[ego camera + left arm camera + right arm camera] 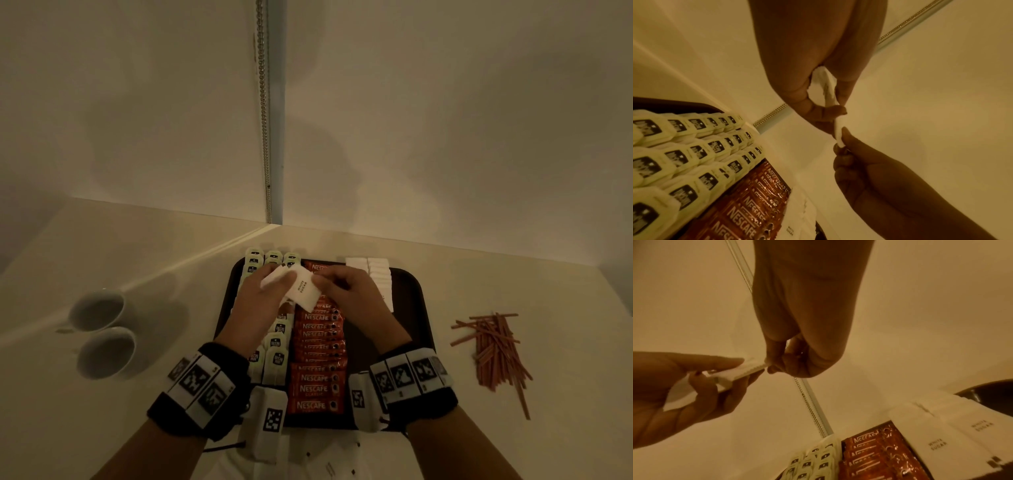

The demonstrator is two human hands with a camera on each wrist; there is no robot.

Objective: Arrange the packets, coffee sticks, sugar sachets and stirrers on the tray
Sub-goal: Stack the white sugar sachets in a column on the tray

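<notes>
- Sugar sachets, white paper with "WHITE SUGAR" print: a small stack [297, 287] is held in the air over the far half of the dark rectangular plastic tray [412, 301], not yet laid down.
- Left hand [265, 294] grips the stack, thumb on top and fingers curled under. Right hand [346, 286] pinches the end of one sachet at the stack's right edge; my read is it is peeling one off to place it.
- Done, by the look of it:
  - pale green tea-bag packets [274, 342] in rows along the tray's left side
  - red Nescafé coffee sticks [317, 346] in an overlapping column down the middle
- Partly done: white sugar sachets already laid [376, 277] fill only the far right part of the tray; the near right part is bare.
- Not started: reddish-brown flat stirrers [493, 349] lie in a loose pile on the pale counter [513, 284], right of the tray and apart from it.
- Two white ceramic cups [102, 329] sit on the counter left of the tray.
- Estimate: past halfway. Left: finish the sugar column, then the stirrers; where the stirrers will fit on the tray is unclear.
</notes>
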